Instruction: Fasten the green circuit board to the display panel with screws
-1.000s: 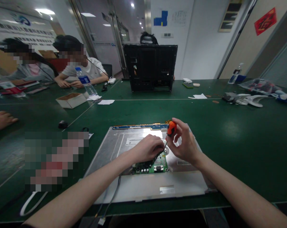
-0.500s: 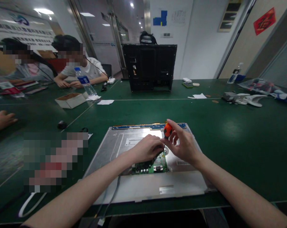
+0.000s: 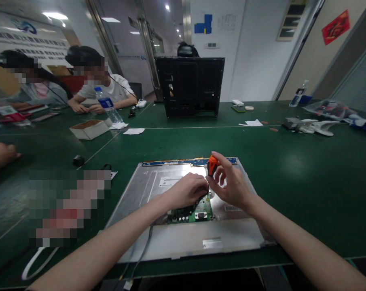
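My right hand [image 3: 229, 178] is closed on an orange and black screwdriver [image 3: 212, 165], its fingers around the handle. The screwdriver stands nearly upright, with its shaft pointing down at a green circuit board [image 3: 205, 206]. Beside the shaft, my left hand [image 3: 190, 189] is closed low over the board; its fingertips are hidden, and what they grip does not show. The board lies on the metal back of a flat display panel [image 3: 234, 236], which has a blue circuit strip [image 3: 173, 163] along its far edge.
Across the green table stands a black monitor casing [image 3: 190, 87]. An open cardboard box [image 3: 90, 129] and a water bottle [image 3: 108, 106] are at left, near two seated people. A co-worker's hand [image 3: 3, 155] rests at far left. Cables [image 3: 146, 246] hang over the near edge.
The screwdriver handle has turned and tilted slightly in my right hand. My left hand keeps its place. At far left the co-worker's hand has shifted a little.
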`<state>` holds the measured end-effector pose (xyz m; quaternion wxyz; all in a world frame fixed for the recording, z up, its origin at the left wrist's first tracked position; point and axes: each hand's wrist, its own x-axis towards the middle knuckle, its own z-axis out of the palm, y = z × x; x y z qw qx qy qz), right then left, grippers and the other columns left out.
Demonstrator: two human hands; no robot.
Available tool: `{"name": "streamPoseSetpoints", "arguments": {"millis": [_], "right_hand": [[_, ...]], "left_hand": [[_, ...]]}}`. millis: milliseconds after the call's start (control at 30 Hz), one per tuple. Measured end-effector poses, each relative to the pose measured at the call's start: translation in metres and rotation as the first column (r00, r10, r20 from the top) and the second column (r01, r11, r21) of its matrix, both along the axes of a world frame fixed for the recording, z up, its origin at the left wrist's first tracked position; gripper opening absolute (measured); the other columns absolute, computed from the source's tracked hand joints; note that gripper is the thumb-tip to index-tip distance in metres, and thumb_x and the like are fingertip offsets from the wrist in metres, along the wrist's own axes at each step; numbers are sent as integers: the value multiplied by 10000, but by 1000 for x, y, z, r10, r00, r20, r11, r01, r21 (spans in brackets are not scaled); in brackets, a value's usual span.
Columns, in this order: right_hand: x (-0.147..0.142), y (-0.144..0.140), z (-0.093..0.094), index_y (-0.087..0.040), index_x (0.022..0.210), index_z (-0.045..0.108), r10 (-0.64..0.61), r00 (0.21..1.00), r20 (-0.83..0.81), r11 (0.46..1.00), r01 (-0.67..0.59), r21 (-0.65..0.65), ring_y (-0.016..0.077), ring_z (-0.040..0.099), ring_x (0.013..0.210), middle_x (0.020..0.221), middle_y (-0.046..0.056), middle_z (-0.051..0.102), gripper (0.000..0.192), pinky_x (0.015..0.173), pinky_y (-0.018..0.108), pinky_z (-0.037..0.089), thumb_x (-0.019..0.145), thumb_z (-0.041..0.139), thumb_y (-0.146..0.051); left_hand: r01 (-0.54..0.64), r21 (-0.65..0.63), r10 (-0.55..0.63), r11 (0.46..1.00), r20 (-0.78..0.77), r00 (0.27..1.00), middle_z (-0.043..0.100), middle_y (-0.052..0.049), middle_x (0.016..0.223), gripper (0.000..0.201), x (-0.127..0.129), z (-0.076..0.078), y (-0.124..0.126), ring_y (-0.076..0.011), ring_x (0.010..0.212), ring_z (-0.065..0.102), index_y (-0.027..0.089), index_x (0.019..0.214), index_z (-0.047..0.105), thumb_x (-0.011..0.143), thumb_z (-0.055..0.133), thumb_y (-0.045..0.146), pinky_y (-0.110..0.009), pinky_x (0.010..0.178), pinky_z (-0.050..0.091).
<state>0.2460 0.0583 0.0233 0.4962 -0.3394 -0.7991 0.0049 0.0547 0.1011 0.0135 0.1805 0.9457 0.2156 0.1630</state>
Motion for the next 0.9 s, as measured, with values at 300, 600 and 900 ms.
{"name": "streamPoseSetpoints", "arguments": {"millis": [300, 600, 900], "right_hand": [[-2, -2, 2, -293, 1579, 112, -11, 999, 34, 999, 9, 34, 119, 553, 592, 899, 25, 603, 780, 480, 234, 495, 922, 513, -171], [0, 0, -1, -265, 1518, 170, 0, 999, -32, 1000, 1, 11, 124, 573, 557, 822, -11, 583, 766, 421, 222, 455, 854, 531, -136], [2, 1, 0, -270, 1461, 228, -14, 1000, -23, 998, 15, 54, 115, 571, 548, 785, -40, 539, 678, 426, 210, 452, 880, 564, -172]], "left_hand": [[-2, 2, 2, 1000, 27, 1000, 663, -39, 783, 116, 0, -1, 0, -163, 723, 607, 150, 826, 636, 894, 555, 101, -276, 675, 455], [16, -10, -16, 1000, 8, 1000, 676, -53, 802, 148, 1, 0, 0, -166, 723, 600, 155, 822, 635, 896, 512, 115, -287, 674, 443], [16, -22, -15, 1000, 21, 1000, 688, -51, 829, 145, 1, 2, -1, -174, 760, 623, 148, 858, 656, 903, 529, 94, -291, 698, 448]]}}
